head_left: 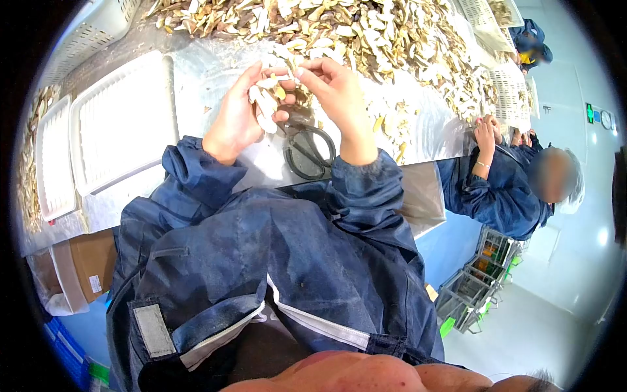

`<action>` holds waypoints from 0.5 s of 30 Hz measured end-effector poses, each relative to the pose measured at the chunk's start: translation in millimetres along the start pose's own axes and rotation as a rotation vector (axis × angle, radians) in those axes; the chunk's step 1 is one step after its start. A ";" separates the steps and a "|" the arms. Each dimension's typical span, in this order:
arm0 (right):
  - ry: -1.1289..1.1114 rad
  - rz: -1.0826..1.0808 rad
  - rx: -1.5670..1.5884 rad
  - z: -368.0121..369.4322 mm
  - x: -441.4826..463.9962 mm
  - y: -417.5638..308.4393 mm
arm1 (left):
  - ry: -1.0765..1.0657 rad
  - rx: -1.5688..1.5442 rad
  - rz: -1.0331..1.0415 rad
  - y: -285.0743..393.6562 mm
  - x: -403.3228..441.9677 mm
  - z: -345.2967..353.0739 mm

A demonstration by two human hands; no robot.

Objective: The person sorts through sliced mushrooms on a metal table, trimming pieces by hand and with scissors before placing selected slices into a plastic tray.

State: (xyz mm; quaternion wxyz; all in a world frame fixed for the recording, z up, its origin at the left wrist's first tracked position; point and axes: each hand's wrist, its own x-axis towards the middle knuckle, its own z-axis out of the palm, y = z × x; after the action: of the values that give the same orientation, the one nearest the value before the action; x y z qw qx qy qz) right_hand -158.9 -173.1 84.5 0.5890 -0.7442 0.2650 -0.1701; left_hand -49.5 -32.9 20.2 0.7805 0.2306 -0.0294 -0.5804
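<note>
In the head view, my left hand is curled around several pale mushroom slices, palm turned up. Close by on the right, my right hand pinches with thumb and forefinger at what looks like a small mushroom slice, mostly covered by the fingertips. Scissors with black handles lie on the metal table just below my hands, near its front edge. Beyond my fingers spreads a large heap of brown and cream mushroom slices.
Two white ribbed trays, a larger one and a smaller one, lie to the left. White perforated baskets stand at the back left and right. A co-worker in a blue sleeve works at the right.
</note>
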 end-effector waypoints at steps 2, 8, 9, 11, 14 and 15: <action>0.144 -0.101 -0.582 -1.9 5.9 31.2 | 0.035 0.020 -0.010 0.0 -0.1 0.0; 0.195 -0.151 -0.824 0.5 -7.1 48.6 | -0.009 -0.025 -0.058 -1.5 3.1 -11.8; 0.241 -0.145 -0.780 -5.3 -9.3 52.6 | 0.001 0.000 -0.055 -2.7 3.2 -11.3; 0.326 -0.137 -0.694 -22.4 -12.8 59.9 | 0.023 0.047 -0.043 -4.9 1.1 -9.5; 0.434 0.078 -0.359 -49.0 -22.0 48.0 | -0.019 0.073 -0.063 -6.6 -0.3 -4.3; 0.393 0.071 -0.176 -52.2 -24.0 40.9 | -0.029 0.076 -0.085 -8.4 -0.7 -1.7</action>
State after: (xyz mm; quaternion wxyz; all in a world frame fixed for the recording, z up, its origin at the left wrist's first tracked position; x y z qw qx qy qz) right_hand -215.6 -206.6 59.4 0.4643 -0.7355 0.4148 -0.2673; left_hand -56.7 -33.5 15.5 0.7454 0.2526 -0.0528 -0.6147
